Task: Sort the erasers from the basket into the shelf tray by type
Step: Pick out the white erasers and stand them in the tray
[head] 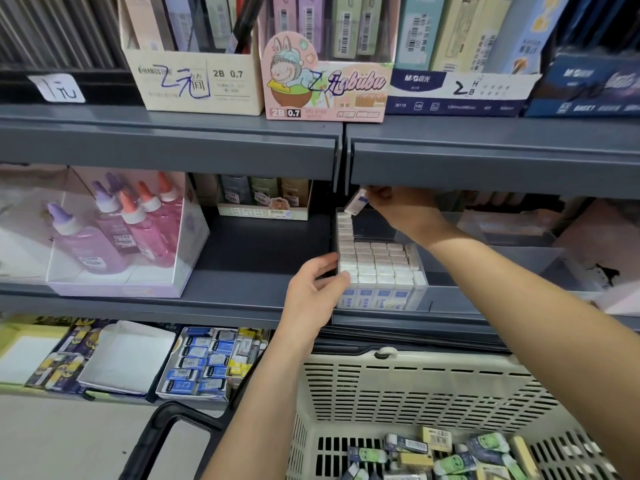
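Observation:
A clear shelf tray (420, 289) on the middle shelf holds several rows of white erasers with blue sleeves, standing on end. My left hand (317, 292) grips the tray's front left corner, thumb over its rim. My right hand (394, 211) reaches in under the upper shelf and pinches one white and blue eraser (356, 201) above the far left row. A beige slotted basket (415, 386) sits below, with several loose erasers (446, 455) in green, yellow and blue wrappers at its bottom.
The grey upper shelf edge (485, 161) hangs low over my right hand. A box of glue bottles (117, 233) stands to the left on the same shelf. Open boxes of erasers (204, 365) fill the bottom shelf. More clear trays (519, 258) lie to the right.

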